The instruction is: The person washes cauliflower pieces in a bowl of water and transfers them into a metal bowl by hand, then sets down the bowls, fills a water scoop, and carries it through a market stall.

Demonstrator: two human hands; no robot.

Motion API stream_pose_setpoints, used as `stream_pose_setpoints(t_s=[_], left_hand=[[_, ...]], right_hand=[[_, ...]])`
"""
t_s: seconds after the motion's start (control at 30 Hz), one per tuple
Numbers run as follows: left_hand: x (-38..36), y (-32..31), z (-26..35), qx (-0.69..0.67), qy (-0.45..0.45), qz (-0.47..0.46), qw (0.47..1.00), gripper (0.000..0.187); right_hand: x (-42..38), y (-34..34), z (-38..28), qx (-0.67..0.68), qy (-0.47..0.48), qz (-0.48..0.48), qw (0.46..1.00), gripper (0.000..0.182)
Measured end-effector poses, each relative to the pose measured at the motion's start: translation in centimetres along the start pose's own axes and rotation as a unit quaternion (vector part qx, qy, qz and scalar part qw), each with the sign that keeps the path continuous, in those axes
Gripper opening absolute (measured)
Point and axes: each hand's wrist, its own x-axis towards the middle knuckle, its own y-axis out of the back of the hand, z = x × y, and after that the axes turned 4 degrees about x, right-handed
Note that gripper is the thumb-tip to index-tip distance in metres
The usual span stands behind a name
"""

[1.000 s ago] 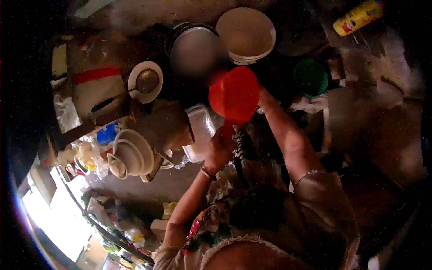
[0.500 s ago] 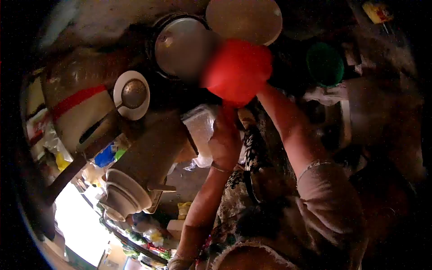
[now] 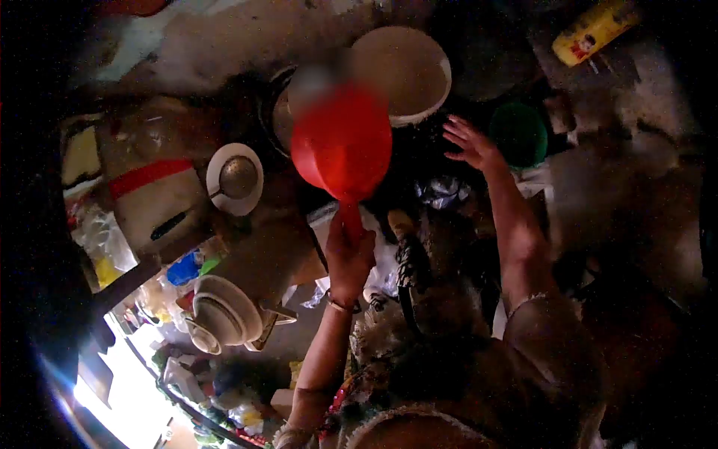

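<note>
My left hand (image 3: 349, 262) is wrapped round the handle of a red plastic water dipper (image 3: 342, 146). The dipper's broad bowl points away from me, over a dark round pot (image 3: 282, 120). A blurred grey patch hides part of the pot. Beyond the dipper, to the right, stands a wide pale basin (image 3: 404, 71). My right hand (image 3: 469, 142) is off the dipper, open with fingers spread, between that basin and a green bowl (image 3: 518, 135). Nothing shows in its fingers.
At left, a strainer (image 3: 238, 176) rests in a white dish (image 3: 215, 183) near a knife (image 3: 168, 225) on a board. Stacked pale basins (image 3: 224, 310) stand lower left. Crumpled clear plastic (image 3: 443, 192) lies in the middle. A yellow container (image 3: 594, 34) is at upper right.
My right hand has left the dipper and moved right, its fingers now spread. My left hand keeps the handle; the dipper has shifted left in view.
</note>
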Motion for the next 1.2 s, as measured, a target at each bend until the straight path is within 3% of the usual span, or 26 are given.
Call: stream_pose_setpoints(t_s=[0.03, 0.07, 0.1, 0.13, 0.17, 0.2, 0.27, 0.33, 0.37, 0.4, 0.43, 0.5, 0.53, 0.57, 0.63, 0.67, 0.7, 0.77, 0.8, 0.93, 1.0, 1.03, 1.13, 1.2], left_hand=[[0.2, 0.8, 2.8, -0.151, 0.097, -0.006, 0.984, 0.054], [0.2, 1.4, 4.7, -0.298, 0.186, -0.016, 0.936, 0.05], [0.4, 1.6, 4.5, -0.324, 0.174, -0.019, 0.93, 0.046], [0.5, 1.8, 4.2, -0.351, 0.163, -0.023, 0.922, 0.042], [1.0, 2.6, 6.1, -0.407, 0.171, -0.062, 0.895, 0.038], [1.3, 3.3, 7.3, -0.46, 0.178, -0.104, 0.864, 0.034], [2.2, 2.4, 5.4, -0.366, 0.07, -0.112, 0.921, 0.03], [3.0, 3.8, 10.5, -0.493, 0.21, -0.084, 0.84, 0.028], [3.6, 3.8, 11.3, -0.507, 0.214, -0.071, 0.832, 0.023], [4.4, 3.8, 11.7, -0.512, 0.202, -0.07, 0.832, 0.023], [5.4, 3.8, 11.7, -0.422, 0.072, -0.106, 0.897, 0.019], [7.0, 4.9, 15.7, -0.511, 0.18, -0.147, 0.828, 0.009], [7.9, 4.7, 16.7, -0.513, 0.172, -0.147, 0.828, 0.009], [8.6, 4.4, 17.4, -0.524, 0.164, -0.165, 0.82, 0.009], [10.4, 4.2, 19.6, -0.517, 0.172, -0.192, 0.816, 0.008], [11.4, 4.0, 19.9, -0.519, 0.168, -0.19, 0.816, 0.008], [12.3, 3.7, 19.8, -0.473, 0.086, -0.217, 0.85, 0.017], [14.7, 3.1, 21.4, -0.527, 0.084, -0.29, 0.794, 0.022], [15.7, 3.1, 22.3, -0.527, 0.084, -0.29, 0.794, 0.022], [17.3, 2.8, 25.1, -0.508, 0.084, -0.303, 0.802, 0.012], [18.0, 2.5, 25.7, -0.508, 0.096, -0.286, 0.807, 0.011], [18.7, 2.2, 25.7, -0.504, 0.08, -0.316, 0.8, 0.012], [20.0, 1.4, 25.7, -0.503, 0.055, -0.348, 0.789, 0.014], [20.3, 1.1, 25.9, -0.509, 0.046, -0.35, 0.785, 0.015]], right_hand=[[-2.5, -0.6, -1.2, 0.13, 0.014, 0.034, 0.991, 0.064], [-3.1, 0.5, -1.0, 0.072, 0.036, 0.046, 0.996, 0.063], [-3.1, 1.5, -0.4, -0.066, 0.074, 0.063, 0.993, 0.063], [-2.4, 2.9, 0.7, -0.448, 0.156, 0.104, 0.874, 0.062], [-2.5, 2.3, 0.4, -0.643, 0.214, 0.151, 0.719, 0.061], [-3.1, -0.1, -2.1, -0.651, 0.234, 0.15, 0.706, 0.061], [-4.7, -4.7, -6.7, -0.367, 0.185, 0.033, 0.911, 0.054], [-7.3, -11.1, -14.0, -0.354, 0.243, 0.054, 0.902, 0.052], [-9.0, -14.2, -17.7, -0.328, 0.286, 0.075, 0.897, 0.05], [-10.7, -16.9, -21.5, -0.347, 0.334, 0.103, 0.87, 0.049], [-11.7, -18.8, -24.8, -0.363, 0.38, 0.131, 0.841, 0.05], [-11.6, -20.9, -30.6, -0.333, 0.467, 0.147, 0.806, 0.052], [-10.8, -20.9, -33.8, -0.355, 0.497, 0.146, 0.778, 0.054], [-11.3, -22.4, -36.6, -0.361, 0.458, 0.199, 0.788, 0.057], [-9.1, -24.0, -42.0, -0.313, 0.621, 0.143, 0.705, 0.051], [-8.1, -24.5, -44.9, -0.305, 0.636, 0.145, 0.694, 0.053], [-7.6, -25.1, -47.3, -0.296, 0.65, 0.148, 0.684, 0.055], [-8.6, -27.0, -50.4, -0.361, 0.636, 0.148, 0.666, 0.057], [-9.0, -27.9, -51.4, -0.425, 0.615, 0.147, 0.648, 0.058], [-2.6, -25.7, -55.2, -0.444, 0.576, 0.109, 0.678, 0.055], [-0.2, -25.1, -56.5, -0.527, 0.575, 0.275, 0.562, 0.045], [-0.7, -25.3, -56.4, -0.527, 0.575, 0.275, 0.562, 0.045], [-2.1, -25.6, -55.9, -0.393, 0.543, 0.153, 0.726, 0.039], [-3.1, -25.6, -55.5, -0.318, 0.512, 0.089, 0.793, 0.036]])
